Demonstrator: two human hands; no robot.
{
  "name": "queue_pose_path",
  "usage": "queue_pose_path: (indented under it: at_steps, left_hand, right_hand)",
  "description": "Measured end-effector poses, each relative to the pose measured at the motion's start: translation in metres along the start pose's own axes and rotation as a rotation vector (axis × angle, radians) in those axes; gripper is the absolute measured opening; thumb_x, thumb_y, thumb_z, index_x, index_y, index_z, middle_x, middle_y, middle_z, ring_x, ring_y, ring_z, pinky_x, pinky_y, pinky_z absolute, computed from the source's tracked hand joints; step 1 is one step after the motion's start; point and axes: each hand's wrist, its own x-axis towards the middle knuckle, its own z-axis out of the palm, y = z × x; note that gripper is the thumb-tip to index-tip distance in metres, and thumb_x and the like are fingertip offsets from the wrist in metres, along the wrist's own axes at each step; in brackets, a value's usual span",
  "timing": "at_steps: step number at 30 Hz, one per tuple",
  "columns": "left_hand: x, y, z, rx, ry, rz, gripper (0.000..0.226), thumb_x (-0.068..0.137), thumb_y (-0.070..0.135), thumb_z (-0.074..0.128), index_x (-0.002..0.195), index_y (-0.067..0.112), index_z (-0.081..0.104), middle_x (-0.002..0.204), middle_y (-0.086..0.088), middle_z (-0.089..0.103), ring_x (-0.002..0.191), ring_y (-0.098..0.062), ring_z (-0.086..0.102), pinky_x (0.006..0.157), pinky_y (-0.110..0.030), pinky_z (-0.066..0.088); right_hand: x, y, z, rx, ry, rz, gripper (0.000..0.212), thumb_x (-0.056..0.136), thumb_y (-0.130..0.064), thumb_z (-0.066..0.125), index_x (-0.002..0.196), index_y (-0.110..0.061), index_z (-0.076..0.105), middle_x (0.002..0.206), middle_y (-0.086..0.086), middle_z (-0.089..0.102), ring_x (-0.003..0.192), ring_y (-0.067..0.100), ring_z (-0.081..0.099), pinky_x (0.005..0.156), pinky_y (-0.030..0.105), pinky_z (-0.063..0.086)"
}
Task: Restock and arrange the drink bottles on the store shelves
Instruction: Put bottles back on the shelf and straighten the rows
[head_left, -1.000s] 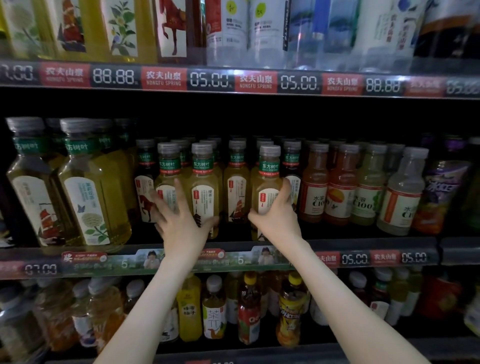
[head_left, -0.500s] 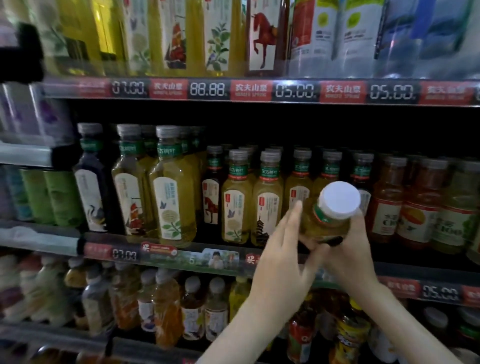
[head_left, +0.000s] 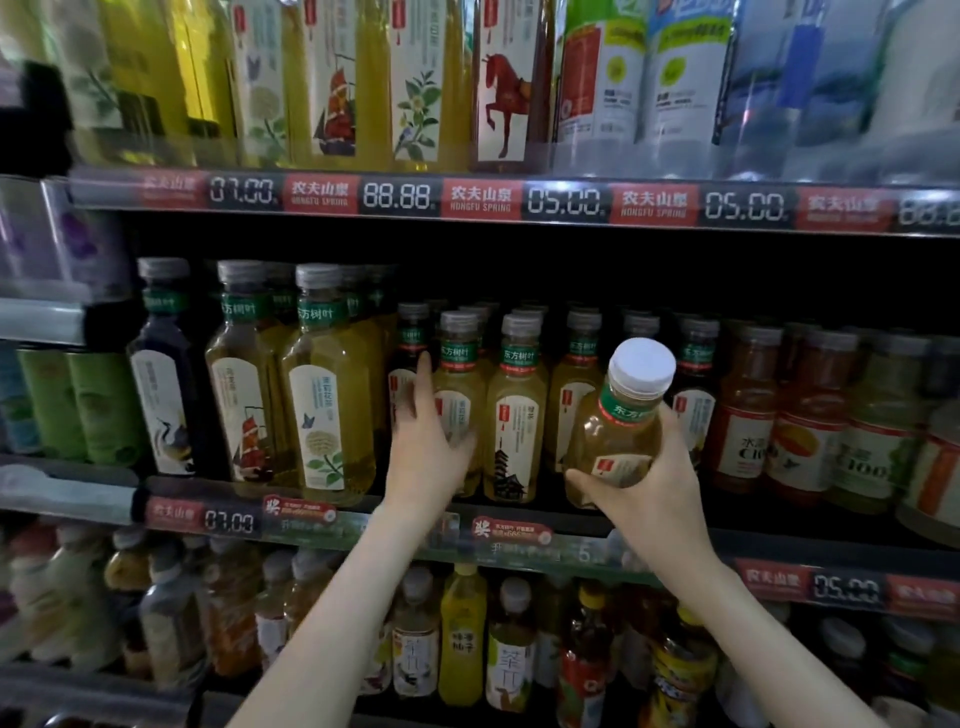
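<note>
The middle shelf (head_left: 779, 545) carries a packed row (head_left: 517, 415) of small tea bottles, and there seems to be a gap in the front line just behind the bottle in hand. The left hand (head_left: 426, 452) lies against the front bottles left of that gap. Its fingers are blurred, so I cannot tell whether its grip is wide or closing on one. The right hand (head_left: 654, 493) has its grip wrapped low round a bottle (head_left: 623, 426), held tilted in front of the row, off the shelf, its cap (head_left: 641, 364) leaning outward. Held so near the base, it may swing and knock a neighbour as it goes in; a nudge from the left hand could likewise topple the tight front line
</note>
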Motion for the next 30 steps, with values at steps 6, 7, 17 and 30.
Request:
queue_pose_path:
  at_steps: [6,7,17,30]
  left_hand:
    - [0.023,0.004,0.000,0.001,-0.122,-0.182,0.097,0.084,0.029,0.069,0.150,0.019,-0.001,0.141,-0.013,0.043,0.121,-0.031,0.050,0.088,-0.033,0.043]
    - [0.021,0.003,0.001,0.015,-0.109,-0.185,0.094,0.083,0.029,0.070,0.150,0.016,0.004,0.137,-0.013,0.045,0.120,-0.031,0.051,0.086,-0.032,0.043]
    - [-0.025,0.001,0.009,-0.244,0.292,-0.149,0.079,0.084,0.020,0.070,0.145,0.010,0.020,0.124,0.001,0.043,0.108,-0.012,0.046,0.087,-0.025,0.039]
    - [-0.001,0.006,0.014,0.055,0.045,-0.171,0.087,0.090,0.040,0.060,0.151,0.014,0.003,0.144,-0.019,0.039,0.118,-0.037,0.054,0.093,-0.043,0.049]
  right_hand:
    - [0.000,0.016,0.005,0.041,0.018,0.133,0.099,0.062,-0.025,0.088,0.142,-0.024,0.031,0.138,-0.003,0.045,0.126,0.013,0.046,0.105,0.036,0.042]
    - [0.000,0.017,0.005,0.042,0.019,0.136,0.100,0.063,-0.025,0.088,0.143,-0.023,0.029,0.139,-0.002,0.044,0.127,0.014,0.045,0.105,0.035,0.041]
    - [0.001,0.028,-0.001,0.025,0.051,0.125,0.098,0.065,-0.022,0.087,0.143,-0.023,0.027,0.138,-0.002,0.043,0.121,0.009,0.044,0.097,0.025,0.037]
    - [0.009,0.025,-0.011,0.037,0.049,0.183,0.094,0.064,-0.023,0.088,0.139,-0.025,0.031,0.128,-0.007,0.050,0.114,0.009,0.050,0.093,0.025,0.042]
